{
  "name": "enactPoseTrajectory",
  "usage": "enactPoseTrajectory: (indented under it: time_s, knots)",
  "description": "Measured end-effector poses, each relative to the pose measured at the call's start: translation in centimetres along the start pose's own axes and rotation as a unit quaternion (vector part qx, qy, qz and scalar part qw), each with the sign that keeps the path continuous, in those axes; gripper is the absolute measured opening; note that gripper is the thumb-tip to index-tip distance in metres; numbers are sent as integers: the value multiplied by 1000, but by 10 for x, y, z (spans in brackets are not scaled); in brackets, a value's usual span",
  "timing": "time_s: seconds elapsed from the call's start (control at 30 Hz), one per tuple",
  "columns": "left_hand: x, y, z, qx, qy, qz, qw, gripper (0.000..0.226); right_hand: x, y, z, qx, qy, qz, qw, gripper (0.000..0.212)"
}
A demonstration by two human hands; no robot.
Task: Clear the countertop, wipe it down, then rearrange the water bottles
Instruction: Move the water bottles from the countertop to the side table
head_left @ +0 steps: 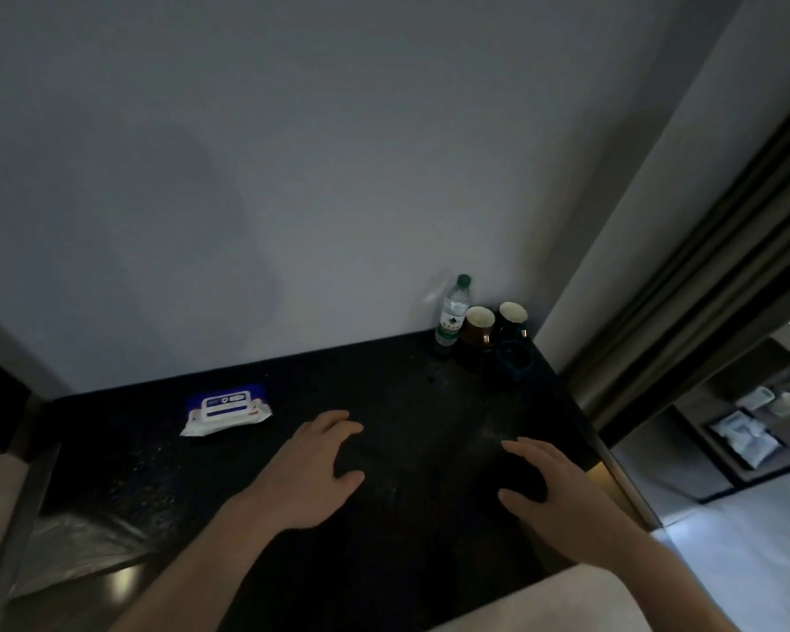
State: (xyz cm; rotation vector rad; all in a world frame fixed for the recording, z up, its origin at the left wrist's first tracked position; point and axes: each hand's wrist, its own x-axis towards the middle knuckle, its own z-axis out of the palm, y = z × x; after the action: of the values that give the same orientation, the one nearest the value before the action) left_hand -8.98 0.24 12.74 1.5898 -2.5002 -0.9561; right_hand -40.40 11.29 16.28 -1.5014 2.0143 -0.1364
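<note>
**Op:** I have both hands over the countertop [384, 517]. Left hand [313, 472] is released, fingers spread and loosely bent, nothing in it. Right hand [553, 490] is the same: relaxed, holding nothing. I can't tell if either is touching the surface or just above it.

**Rev:** Where's the bottle?

**Op:** Water bottle [452, 312] stands upright, green cap on, against the back wall, far corner, well beyond the right hand. I only see one. Just right of the bottle is a brown mug [477, 326], beyond that a dark mug [511, 319]. In front of the mugs, a dark teal thing [511, 358], too dim to identify.

**Rev:** Left of the bottle?

**Op:** Wipes pack [226, 410], well left of the bottle and nearer me, just beyond the left hand. Flap looks closed.

**Rev:** Risks?

**Op:** First, the cluster is tight. If I reach for the bottle from the right, my wrist probably clips the brown mug; it looks to be touching the bottle or nearly so. Second, the bottle is tall and narrow, so a sideways knock likely tips it into the mugs. Third, it's dim, and the dark mug and teal thing blend into the black top, so they're easy to misjudge. Fourth, wiping before that corner is emptied leaves it dirty or drags the cups along.

**Rev:** Plan?

**Op:** Take the bottle from the left, then the mugs singly.
</note>
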Motion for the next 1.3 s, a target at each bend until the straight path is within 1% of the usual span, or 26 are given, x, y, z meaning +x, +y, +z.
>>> enactPoseTrajectory:
  time_s: [0.1,0.23,0.33,0.6,0.7,0.83,0.97,1.1,1.17,1.23,1.3]
  knots:
    - [35,19,-1,-2,-7,20,1000,69,27,14,-14,-3,-9,2,1000,67]
    - [79,36,3,8,-11,21,1000,68,73,35,-32,9,-17,-9,1000,64]
    - [111,50,8,8,-16,12,1000,67,108,53,-41,27,-20,-22,999,64]
    - [219,110,12,-18,-11,-30,999,67,212,117,-78,54,-76,-49,994,59]
    - [263,130,13,-23,-2,-43,999,69,252,136,-87,58,-81,-52,994,56]
    - [323,147,15,-13,11,-62,998,77,304,153,-90,69,-81,-50,993,62]
    - [376,153,20,1,24,-84,996,87,353,155,-90,83,-83,-46,992,67]
    - [417,158,21,16,21,-94,995,93,395,145,-84,112,-94,-29,989,58]
    - [434,158,22,22,14,-96,995,95,416,140,-76,141,-102,-13,985,60]
    - [447,158,24,31,5,-97,995,97,434,136,-66,162,-110,-3,981,57]
    - [456,159,25,39,-4,-99,994,97,454,134,-52,228,-129,35,964,54]
